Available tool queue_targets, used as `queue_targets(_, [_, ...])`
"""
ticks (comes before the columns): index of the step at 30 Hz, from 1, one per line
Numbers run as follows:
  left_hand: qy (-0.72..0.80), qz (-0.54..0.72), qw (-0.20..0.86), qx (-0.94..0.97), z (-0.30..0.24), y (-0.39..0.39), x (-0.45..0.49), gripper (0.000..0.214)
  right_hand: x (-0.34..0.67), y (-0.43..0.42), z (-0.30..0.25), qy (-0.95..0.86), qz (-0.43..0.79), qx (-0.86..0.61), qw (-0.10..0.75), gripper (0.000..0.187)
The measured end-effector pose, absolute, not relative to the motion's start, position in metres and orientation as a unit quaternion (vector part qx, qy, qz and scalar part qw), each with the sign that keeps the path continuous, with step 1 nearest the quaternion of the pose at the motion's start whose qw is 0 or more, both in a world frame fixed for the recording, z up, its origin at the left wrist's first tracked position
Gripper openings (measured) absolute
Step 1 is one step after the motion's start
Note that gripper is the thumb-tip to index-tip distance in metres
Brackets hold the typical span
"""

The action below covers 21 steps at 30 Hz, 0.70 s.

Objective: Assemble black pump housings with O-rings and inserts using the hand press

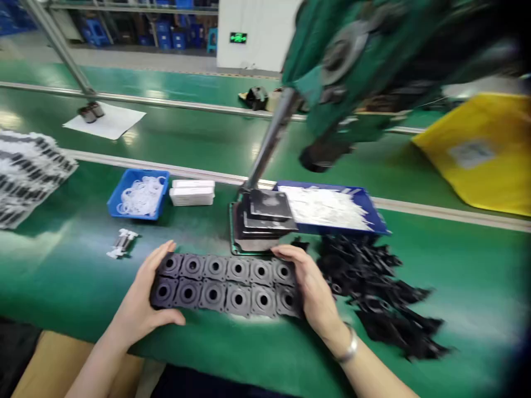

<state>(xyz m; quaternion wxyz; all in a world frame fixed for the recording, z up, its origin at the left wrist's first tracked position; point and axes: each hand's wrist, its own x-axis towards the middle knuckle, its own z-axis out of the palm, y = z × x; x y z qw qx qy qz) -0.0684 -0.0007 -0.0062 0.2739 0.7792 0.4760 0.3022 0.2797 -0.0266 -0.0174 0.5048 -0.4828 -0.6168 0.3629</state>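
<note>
Two rows of black square plastic parts (226, 283), each with a round hole in its middle, sit pressed together in a block in front of me. My left hand (146, 290) grips the left end of the block, thumb along the near side and fingers at the far side. At the right end, my right hand (315, 287) holds the block with its fingers curled over the far corner; its thumb is hidden. Just beyond the block stands the stepped metal base (263, 221) of a green press (332, 72). A loose pile of black parts (369, 282) lies to the right of my right hand.
Behind the left hand are a blue tray of white rings (141, 196), a stack of white boxes (192, 193) and a small white-and-dark part (123, 243). A dark blue tray of white strips (332, 207) lies behind the press base. Stacked parts (31, 171) stand far left; a yellow bag (481, 149) hangs right.
</note>
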Motion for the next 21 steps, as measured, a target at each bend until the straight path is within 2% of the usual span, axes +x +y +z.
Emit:
queue_targets(6, [0.482,0.267,0.22,0.805,0.008,0.005,-0.075,0.11,0.291,-0.029,0.007,-0.489,0.376,-0.498,0.61,0.034])
queue_targets(10, [0.454,0.189,0.136,0.86,0.027,0.012,-0.067,0.112,0.303,-0.037,0.016,-0.5,0.353,-0.508,0.606,0.034])
queue_targets(12, [0.436,0.143,0.11,0.882,0.033,0.016,-0.057,0.114,0.302,-0.04,0.015,-0.569,0.32,-0.53,0.541,0.04])
queue_targets(16, [0.419,0.082,0.099,0.899,0.035,0.019,-0.04,0.115,0.284,-0.044,0.014,-0.767,0.191,-0.51,0.339,0.086])
queue_targets(17, [0.42,0.076,0.101,0.899,0.036,0.019,-0.037,0.115,0.279,-0.044,0.016,-0.799,0.159,-0.498,0.298,0.093])
queue_targets(21, [0.439,0.051,0.111,0.89,0.04,0.015,-0.03,0.116,0.267,-0.039,0.028,-0.856,0.091,-0.475,0.183,0.098])
